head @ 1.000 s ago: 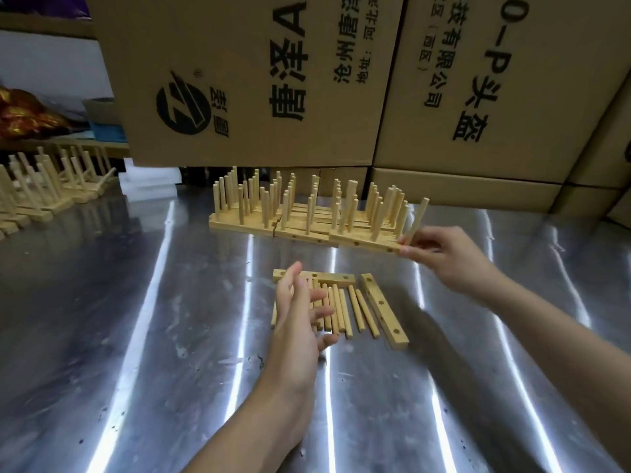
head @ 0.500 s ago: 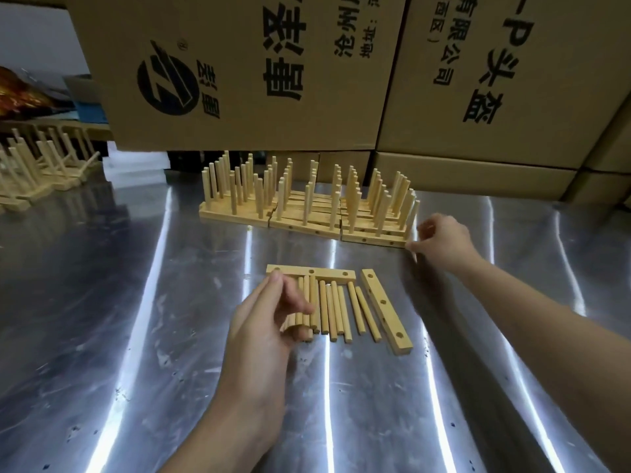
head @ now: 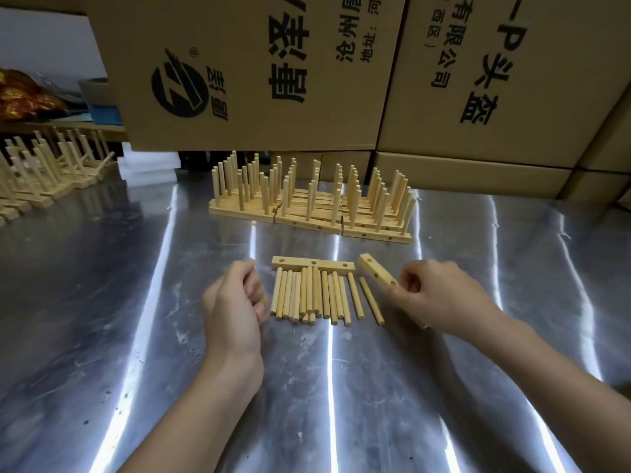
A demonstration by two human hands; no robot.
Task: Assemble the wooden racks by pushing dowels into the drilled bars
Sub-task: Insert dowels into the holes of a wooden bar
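Right hand (head: 440, 295) pinches the near end of a drilled bar (head: 374, 271), tilted just right of the loose dowels (head: 314, 295); left hand (head: 232, 302) curls beside their left edge, contents unclear; finished racks (head: 307, 199) stand well behind

A scratched, shiny metal table (head: 102, 319) carries a row of loose dowels (head: 314, 297) near its middle, with a drilled bar (head: 312, 264) lying flat at their far ends. Finished racks (head: 310, 203) stand nearer the far edge, and more racks (head: 41, 169) crowd the far left corner.
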